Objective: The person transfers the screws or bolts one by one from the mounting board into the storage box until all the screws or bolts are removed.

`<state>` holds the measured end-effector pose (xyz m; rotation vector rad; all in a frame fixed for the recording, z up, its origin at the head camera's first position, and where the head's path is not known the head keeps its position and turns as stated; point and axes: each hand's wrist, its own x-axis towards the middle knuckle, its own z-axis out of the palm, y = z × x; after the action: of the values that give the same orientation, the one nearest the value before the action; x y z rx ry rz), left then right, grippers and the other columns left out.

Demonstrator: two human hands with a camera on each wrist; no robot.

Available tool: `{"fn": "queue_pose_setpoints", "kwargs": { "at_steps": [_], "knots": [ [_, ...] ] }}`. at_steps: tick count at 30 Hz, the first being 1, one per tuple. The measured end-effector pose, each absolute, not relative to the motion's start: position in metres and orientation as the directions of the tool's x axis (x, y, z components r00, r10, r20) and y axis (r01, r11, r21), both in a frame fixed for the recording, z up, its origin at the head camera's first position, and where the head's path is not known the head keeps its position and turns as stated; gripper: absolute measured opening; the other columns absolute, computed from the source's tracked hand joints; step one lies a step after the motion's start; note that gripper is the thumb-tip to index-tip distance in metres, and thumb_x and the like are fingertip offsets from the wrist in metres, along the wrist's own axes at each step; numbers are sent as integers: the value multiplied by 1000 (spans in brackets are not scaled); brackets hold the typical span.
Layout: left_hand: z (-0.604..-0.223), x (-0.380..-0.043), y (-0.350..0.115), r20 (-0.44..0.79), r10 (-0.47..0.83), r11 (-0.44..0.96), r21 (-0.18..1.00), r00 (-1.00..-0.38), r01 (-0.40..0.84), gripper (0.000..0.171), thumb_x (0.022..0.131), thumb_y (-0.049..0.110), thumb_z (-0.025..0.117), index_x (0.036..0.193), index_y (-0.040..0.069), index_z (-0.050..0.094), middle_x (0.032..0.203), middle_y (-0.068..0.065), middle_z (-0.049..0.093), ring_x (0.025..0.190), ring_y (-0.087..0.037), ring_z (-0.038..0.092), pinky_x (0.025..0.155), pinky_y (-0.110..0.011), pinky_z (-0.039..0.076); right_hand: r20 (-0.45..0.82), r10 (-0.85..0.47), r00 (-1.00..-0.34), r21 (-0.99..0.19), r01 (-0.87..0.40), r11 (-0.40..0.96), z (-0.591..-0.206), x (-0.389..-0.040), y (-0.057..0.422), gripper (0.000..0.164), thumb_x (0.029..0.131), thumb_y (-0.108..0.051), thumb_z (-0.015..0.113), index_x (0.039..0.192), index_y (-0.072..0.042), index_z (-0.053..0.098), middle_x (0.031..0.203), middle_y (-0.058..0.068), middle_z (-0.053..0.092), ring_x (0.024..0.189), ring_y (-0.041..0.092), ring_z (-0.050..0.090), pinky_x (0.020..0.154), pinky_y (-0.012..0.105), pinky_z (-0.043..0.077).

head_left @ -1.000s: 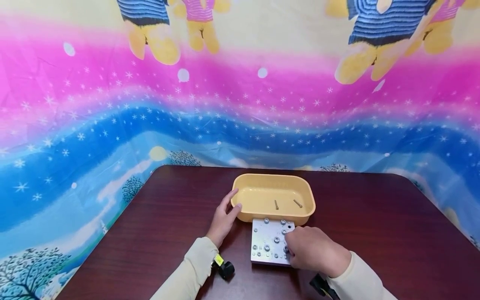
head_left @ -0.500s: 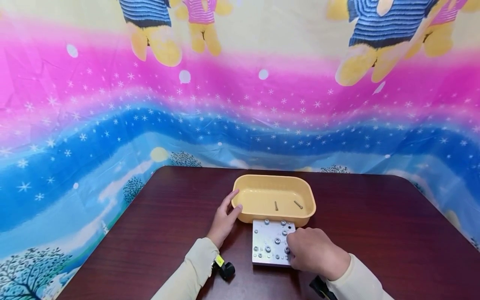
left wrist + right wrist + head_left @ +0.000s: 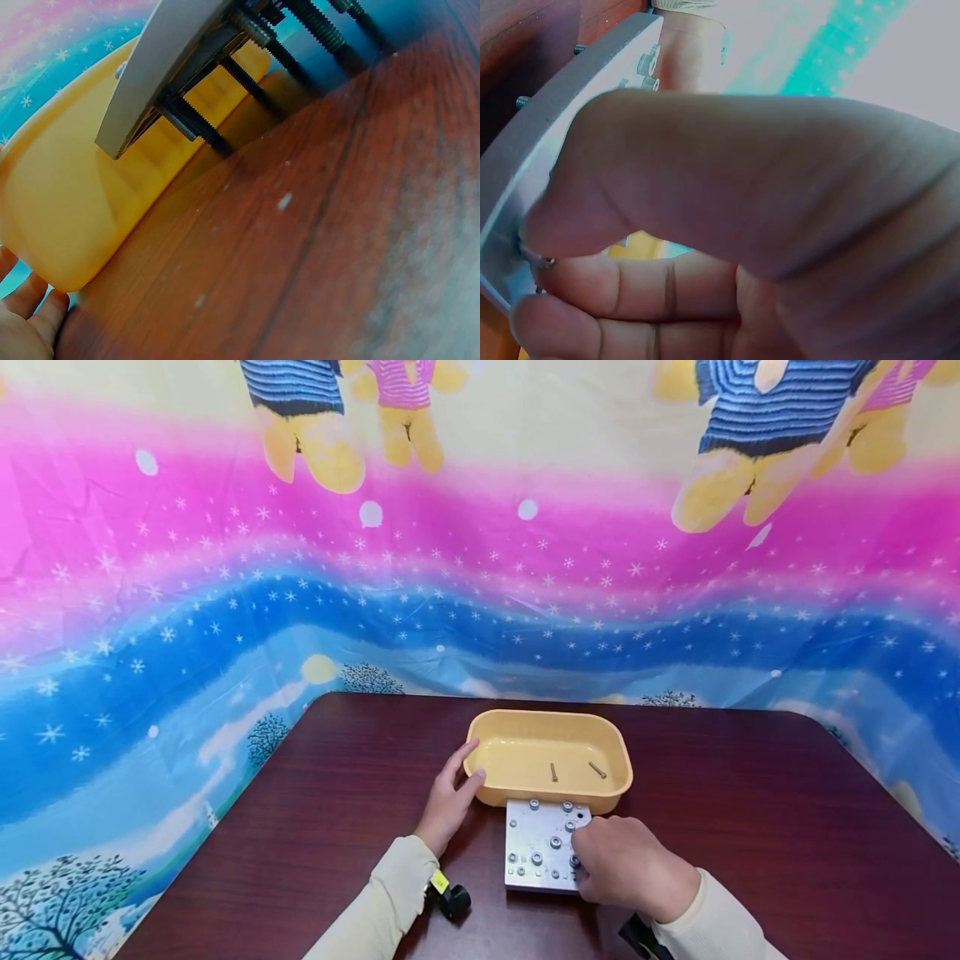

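A silver metal plate (image 3: 536,831) sits in front of the yellow bin (image 3: 551,713), with several socket-head screws in its top. In the left wrist view, threaded shanks (image 3: 241,79) stick out beneath the plate. At its right edge my right hand (image 3: 633,864) pinches a small screw (image 3: 538,259) between thumb and forefinger; most of the screw is hidden by the fingers. My left hand (image 3: 447,797) touches the bin's left end, fingers extended along the wall and thumb near the rim. Two loose screws, one near the middle (image 3: 553,772) and one farther right (image 3: 597,769), lie in the bin.
Everything stands on a dark red-brown wooden table (image 3: 360,760). Behind and around it hangs a printed cloth (image 3: 480,577) with snowflakes and bears. A small black camera (image 3: 453,902) is strapped at the left wrist, and another black device (image 3: 643,935) at the right.
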<state>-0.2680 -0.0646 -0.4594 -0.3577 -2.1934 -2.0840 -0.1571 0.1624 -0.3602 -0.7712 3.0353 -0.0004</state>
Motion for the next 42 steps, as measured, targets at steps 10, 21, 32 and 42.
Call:
{"fn": "queue_pose_setpoints", "kwargs": {
  "at_steps": [10,21,32,42],
  "knots": [
    [-428,-248,-64,235,126,51,969,-964,243,52,96,8,56,146,5,41,153,-16,31,137,-35,35,106,-42,34,-70,-458,-886,-43,-456,889,-357,-157,160,26,66,-12,71,57,-17,48,53,-5,42,48,12,32,46,30,31],
    [-459,-268,-65,222,101,62,972,-970,229,52,96,14,57,147,17,43,155,-4,31,138,-26,35,108,-42,34,-55,-490,-870,-121,-481,868,-353,-157,162,25,67,-9,71,63,-18,48,56,-5,43,50,11,34,45,28,31],
    [-459,-269,-65,232,94,64,969,-968,239,51,96,15,58,145,20,45,154,-2,33,137,-24,37,107,-40,35,-31,-534,-845,-249,-511,823,-347,-160,166,23,72,-5,65,65,-18,47,55,-7,40,47,6,32,44,22,27],
    [-462,-269,-65,228,90,66,970,-970,234,52,96,16,58,146,18,45,153,-2,35,135,-23,40,106,-39,37,102,-501,-859,-323,-505,800,-335,-177,182,18,75,-9,63,72,-21,50,58,-10,41,51,3,38,47,21,34]
  ]
}}
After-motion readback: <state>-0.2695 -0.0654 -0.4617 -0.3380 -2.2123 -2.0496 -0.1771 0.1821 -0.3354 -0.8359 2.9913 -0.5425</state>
